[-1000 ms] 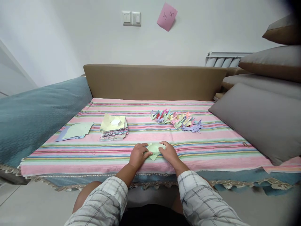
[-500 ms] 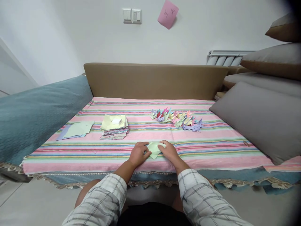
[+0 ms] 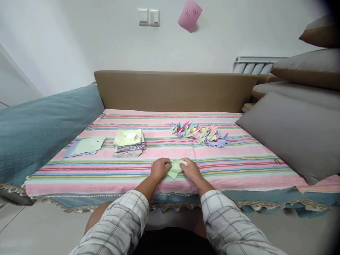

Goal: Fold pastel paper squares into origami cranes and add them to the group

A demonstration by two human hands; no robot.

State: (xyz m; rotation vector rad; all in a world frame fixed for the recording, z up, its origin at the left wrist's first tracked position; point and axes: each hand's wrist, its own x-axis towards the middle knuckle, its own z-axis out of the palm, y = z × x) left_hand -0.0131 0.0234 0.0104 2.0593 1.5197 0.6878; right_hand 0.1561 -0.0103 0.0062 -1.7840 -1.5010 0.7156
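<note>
A partly folded sheet of light green paper lies near the front edge of the striped cloth. My left hand pinches its left side between thumb and fingers. On the opposite side, my right hand grips the upper right edge, thumb on top. One pointed flap of the paper sticks out below, toward me. Beyond my hands, slightly to the right, stands a cluster of folded paper cranes in many colours.
Left of centre is a stack of square paper with a small white block on top. Loose green and purple sheets lie farther left. Grey cushions pile up at right; a brown backrest runs behind.
My left hand has shifted slightly up and right, its spread fingers closing into a pinch on the paper's left side. My right hand keeps its hold. The view tilted slightly.
</note>
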